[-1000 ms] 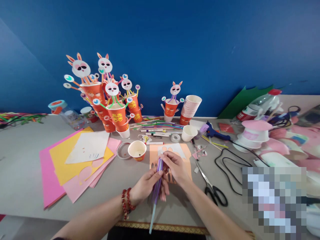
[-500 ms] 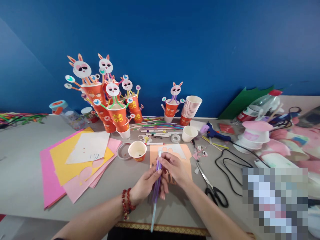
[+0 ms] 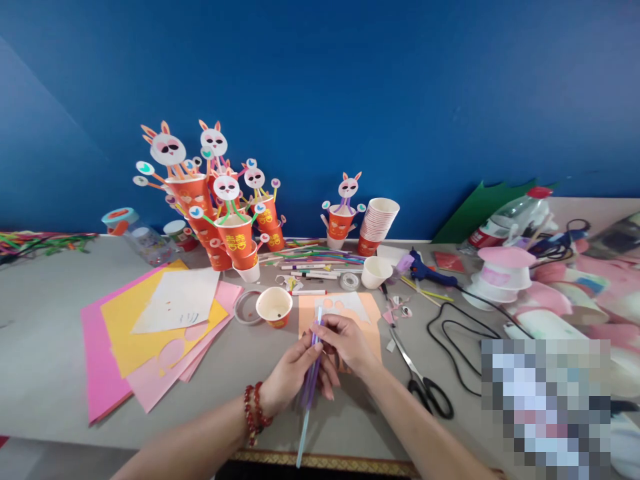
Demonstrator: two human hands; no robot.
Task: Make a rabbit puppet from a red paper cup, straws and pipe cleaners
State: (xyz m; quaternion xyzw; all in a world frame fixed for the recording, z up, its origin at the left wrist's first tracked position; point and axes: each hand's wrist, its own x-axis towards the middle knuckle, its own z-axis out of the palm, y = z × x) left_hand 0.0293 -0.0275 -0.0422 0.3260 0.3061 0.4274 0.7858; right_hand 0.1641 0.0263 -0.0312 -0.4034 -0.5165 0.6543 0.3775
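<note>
My left hand (image 3: 293, 373), with a red bead bracelet at the wrist, is closed around a small bundle of purple and pale blue drinking straws (image 3: 310, 387) that points away from me. My right hand (image 3: 345, 340) pinches the upper part of the same straws between thumb and fingers. Both hands hover over an orange paper sheet (image 3: 373, 310) with cut-out shapes. An open red paper cup (image 3: 274, 307) stands just left of the hands.
Pink, yellow and white paper sheets (image 3: 150, 327) lie at the left. Bunny-decorated cups (image 3: 220, 200) and a cup stack (image 3: 377, 223) stand at the back by the blue wall. Black scissors (image 3: 425, 387), a blue glue gun (image 3: 430, 272) with its black cord, markers and pink plates fill the right.
The view has tilted slightly, so everything on the table sits a little lower in the picture. My hands keep their hold on the straws, with the right fingers shifted slightly along them.
</note>
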